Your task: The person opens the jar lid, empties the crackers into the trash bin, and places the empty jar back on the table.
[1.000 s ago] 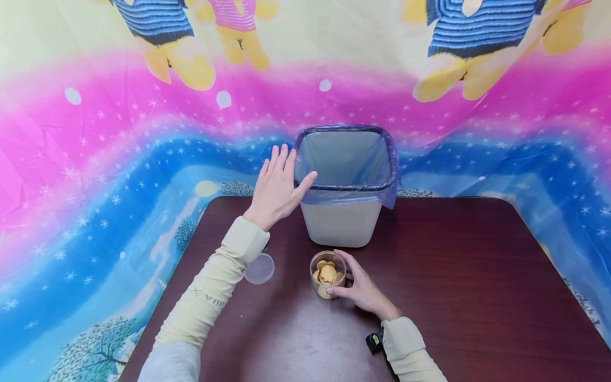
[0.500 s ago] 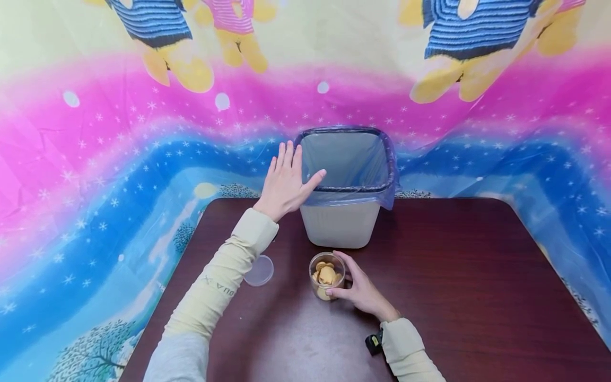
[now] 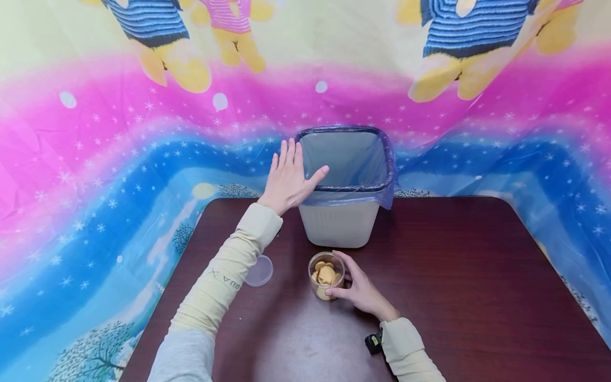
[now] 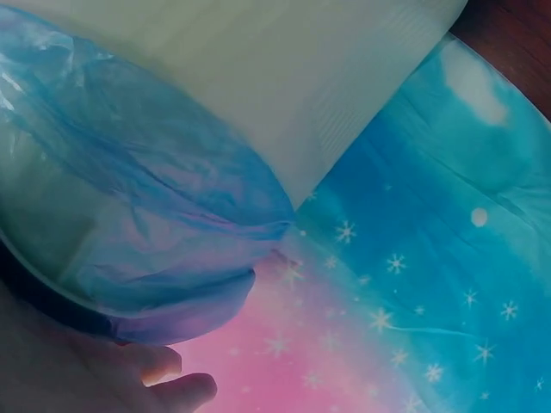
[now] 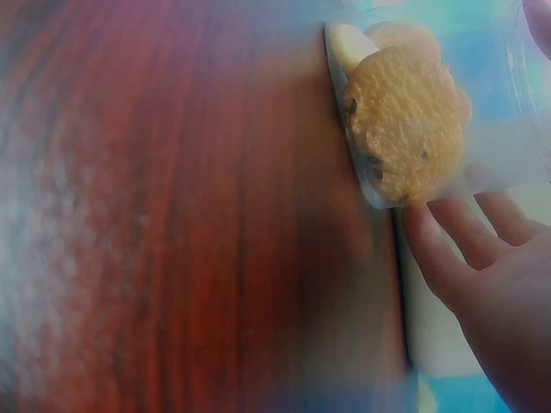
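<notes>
My right hand [image 3: 360, 291] holds a clear round jar [image 3: 316, 289] from its right side, thumb at the near side and fingers at the far side. The jar stands lidless on the table with round golden cookies [image 3: 327, 275] inside. Up close in the right wrist view, one cookie [image 5: 409, 125] shows a rough, browned face through the clear wall. My left hand [image 3: 288, 183] is flat with straight fingers and thumb spread, overlapping the left rim of a pale waste bin [image 3: 340, 225]. A bluish bin bag [image 3: 346, 198] lines the bin and folds over its rim.
A clear round lid [image 3: 259, 271] lies on the dark red-brown table [image 3: 458, 276], left of the jar and partly behind the left sleeve [image 3: 217, 281]. Behind the bin hangs a colourful printed cloth [image 3: 267, 101].
My left hand has shifted slightly right, so its thumb reaches further over the bin's opening. The right hand and the jar have stayed in place.
</notes>
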Tool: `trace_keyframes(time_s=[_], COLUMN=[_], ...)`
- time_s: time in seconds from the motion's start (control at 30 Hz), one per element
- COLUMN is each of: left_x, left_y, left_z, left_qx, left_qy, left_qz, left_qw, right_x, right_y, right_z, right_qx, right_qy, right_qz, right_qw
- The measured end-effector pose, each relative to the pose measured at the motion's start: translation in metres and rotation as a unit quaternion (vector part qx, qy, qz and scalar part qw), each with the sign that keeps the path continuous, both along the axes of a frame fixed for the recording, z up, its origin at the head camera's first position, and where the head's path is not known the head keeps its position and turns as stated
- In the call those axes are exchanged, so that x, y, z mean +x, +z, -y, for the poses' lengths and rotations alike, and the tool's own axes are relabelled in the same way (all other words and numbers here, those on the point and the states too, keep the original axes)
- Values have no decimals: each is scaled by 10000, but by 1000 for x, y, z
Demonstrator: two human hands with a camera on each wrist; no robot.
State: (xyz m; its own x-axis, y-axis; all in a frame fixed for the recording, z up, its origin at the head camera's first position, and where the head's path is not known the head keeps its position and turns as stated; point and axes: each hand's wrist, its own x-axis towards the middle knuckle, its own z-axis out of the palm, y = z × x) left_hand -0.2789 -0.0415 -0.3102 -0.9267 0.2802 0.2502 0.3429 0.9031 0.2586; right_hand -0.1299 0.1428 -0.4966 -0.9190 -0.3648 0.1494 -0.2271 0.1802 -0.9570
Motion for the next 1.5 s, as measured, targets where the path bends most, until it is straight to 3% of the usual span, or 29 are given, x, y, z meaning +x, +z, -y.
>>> trace_keyframes(time_s=[0.57,0.73,1.03,1.5], left_x=[-2,-3,-5,-2], left_y=[1,2,1,3], left_z=[1,2,1,1], left_qx=[-213,-273,-297,-264], left_qy=[0,7,5,36], left_qz=[450,566,688,742], left_qw=[9988,9980,9972,9969], right_x=[1,-3,-19,-21], right_y=[4,4,-34,-41], right_z=[2,5,5,3], right_qx=[208,429,997,1261], right_qy=[-51,-108,-227,-261], right_qz=[144,-11,-373,-21], right_qw=[9997,9990,9941,9917])
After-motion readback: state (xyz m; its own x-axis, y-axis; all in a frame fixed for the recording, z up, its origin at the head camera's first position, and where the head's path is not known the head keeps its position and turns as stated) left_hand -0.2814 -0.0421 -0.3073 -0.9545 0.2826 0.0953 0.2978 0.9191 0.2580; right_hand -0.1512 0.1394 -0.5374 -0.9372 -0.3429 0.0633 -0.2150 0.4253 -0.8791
